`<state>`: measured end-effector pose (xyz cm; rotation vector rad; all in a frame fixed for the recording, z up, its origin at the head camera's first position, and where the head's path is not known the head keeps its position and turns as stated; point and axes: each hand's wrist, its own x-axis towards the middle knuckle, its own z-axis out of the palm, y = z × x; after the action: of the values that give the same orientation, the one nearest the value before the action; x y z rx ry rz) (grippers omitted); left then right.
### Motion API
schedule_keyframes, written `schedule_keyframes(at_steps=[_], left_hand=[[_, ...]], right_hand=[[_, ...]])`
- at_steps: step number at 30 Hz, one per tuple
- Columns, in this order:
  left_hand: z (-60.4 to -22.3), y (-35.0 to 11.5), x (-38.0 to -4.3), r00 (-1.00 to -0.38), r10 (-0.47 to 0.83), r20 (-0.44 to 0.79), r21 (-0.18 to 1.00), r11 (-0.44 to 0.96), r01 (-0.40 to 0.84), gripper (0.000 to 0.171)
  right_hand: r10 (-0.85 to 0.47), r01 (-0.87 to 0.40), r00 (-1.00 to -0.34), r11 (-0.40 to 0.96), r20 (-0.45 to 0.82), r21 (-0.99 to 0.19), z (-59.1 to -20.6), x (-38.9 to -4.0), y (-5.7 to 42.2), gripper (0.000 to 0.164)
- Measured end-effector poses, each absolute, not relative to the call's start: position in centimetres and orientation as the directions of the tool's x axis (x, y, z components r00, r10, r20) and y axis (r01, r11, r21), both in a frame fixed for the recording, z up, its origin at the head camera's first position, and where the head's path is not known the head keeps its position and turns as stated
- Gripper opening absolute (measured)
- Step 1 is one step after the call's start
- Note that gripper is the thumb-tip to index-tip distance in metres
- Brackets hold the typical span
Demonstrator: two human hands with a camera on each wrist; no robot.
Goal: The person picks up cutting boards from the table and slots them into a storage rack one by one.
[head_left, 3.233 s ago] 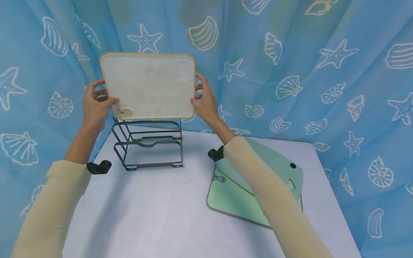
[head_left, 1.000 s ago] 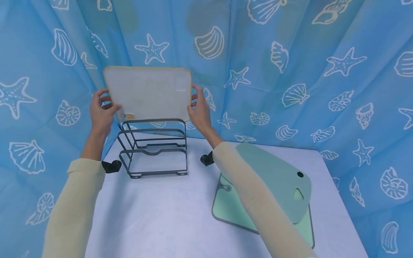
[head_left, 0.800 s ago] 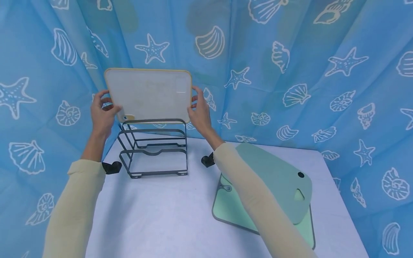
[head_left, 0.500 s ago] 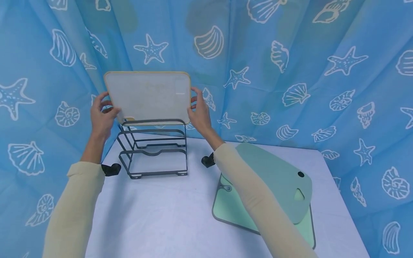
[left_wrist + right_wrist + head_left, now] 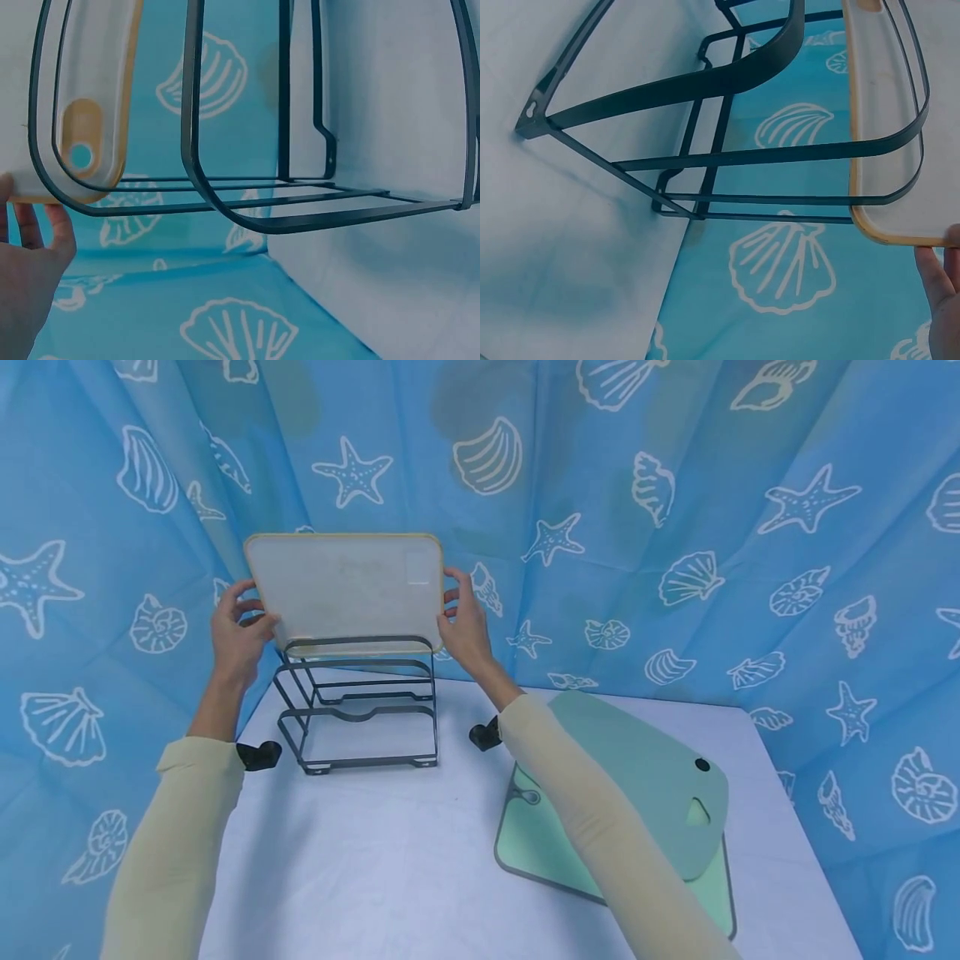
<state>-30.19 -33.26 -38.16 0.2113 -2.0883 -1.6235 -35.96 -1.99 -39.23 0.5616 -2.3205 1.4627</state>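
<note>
Both hands hold a white cutting board with a yellow rim upright, its long side level. My left hand grips the left edge and my right hand the right edge, thumbs on the near face. The board's lower edge overlaps the rear top bar of a dark metal rack. In the left wrist view, rack hoops cross in front of the board's yellow-ringed handle hole. The right wrist view shows fingers under the board's corner, with rack bars across its face.
On the right of the white table lie two green cutting boards: a sage one with a black dot overlaps a lighter one with a grey rim. The right sleeve passes over them. A blue shell-print curtain hangs behind.
The white cutting board has come down from above the rack until its lower part lies behind the rear top bar. Both hands have sunk with it, keeping their grip. The head view has shifted.
</note>
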Motion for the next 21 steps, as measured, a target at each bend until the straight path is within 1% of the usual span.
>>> schedule_keyframes(at_steps=[6, 15, 21], left_hand=[[-38.2, -33.5, -30.3, -0.888, -0.397, 0.234, 0.955, 0.267, 0.132, 0.054], [-38.9, -33.9, -30.4, -0.897, -0.412, 0.157, 0.971, 0.231, 0.063, 0.054], [-39.5, -33.9, -30.5, -0.906, -0.397, 0.149, 0.967, 0.251, 0.049, 0.05]], right_hand=[[-0.143, -0.456, -0.889, 0.368, 0.435, -0.811, -39.6, -36.1, -2.1, 0.06], [-0.169, -0.439, -0.899, 0.359, 0.405, -0.824, -40.4, -36.5, -2.3, 0.054], [-0.16, -0.401, -0.916, 0.374, 0.367, -0.837, -41.3, -36.5, -2.3, 0.051]])
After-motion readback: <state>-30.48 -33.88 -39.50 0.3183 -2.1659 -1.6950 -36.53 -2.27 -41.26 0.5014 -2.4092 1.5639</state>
